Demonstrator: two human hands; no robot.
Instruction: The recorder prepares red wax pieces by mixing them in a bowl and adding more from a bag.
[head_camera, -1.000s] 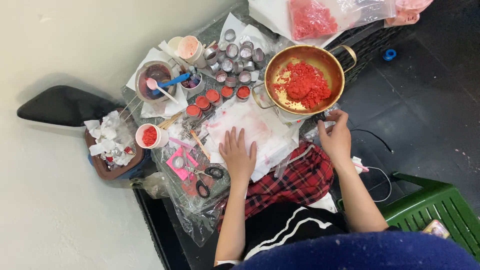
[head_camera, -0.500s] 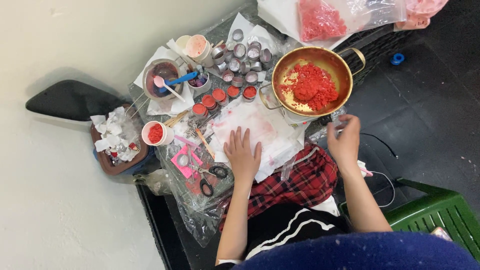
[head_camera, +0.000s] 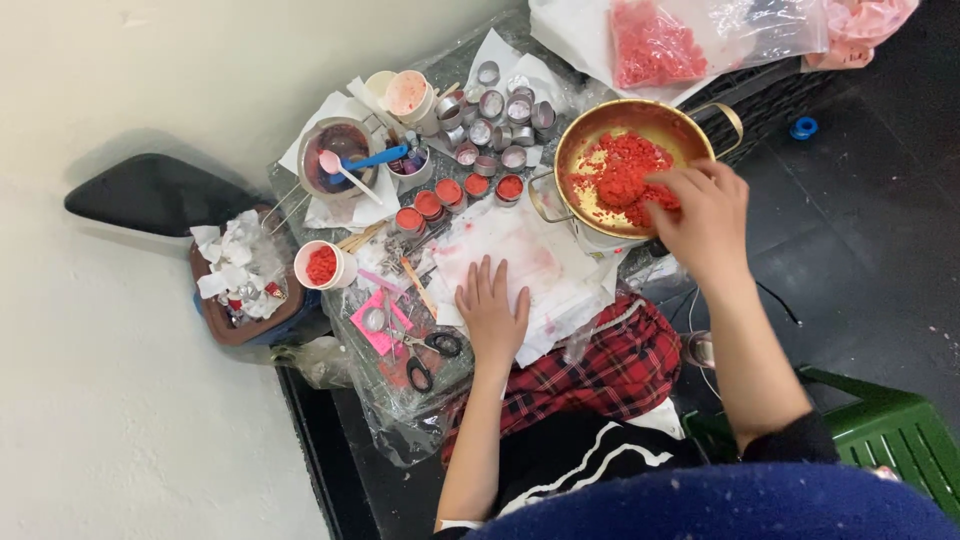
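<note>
Head view: right hand (head_camera: 700, 215) reaches into gold pot (head_camera: 600, 125) touching red flakes (head_camera: 625, 170).

Clear plastic bag (head_camera: 690, 35) of red flakes beyond the pot (head_camera: 590, 205)

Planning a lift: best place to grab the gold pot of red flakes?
Take the gold pot by its two side loop handles, far-right and near-left, with fingers hooking in from outside. The right hand is over the open top and the walls are round.
</note>
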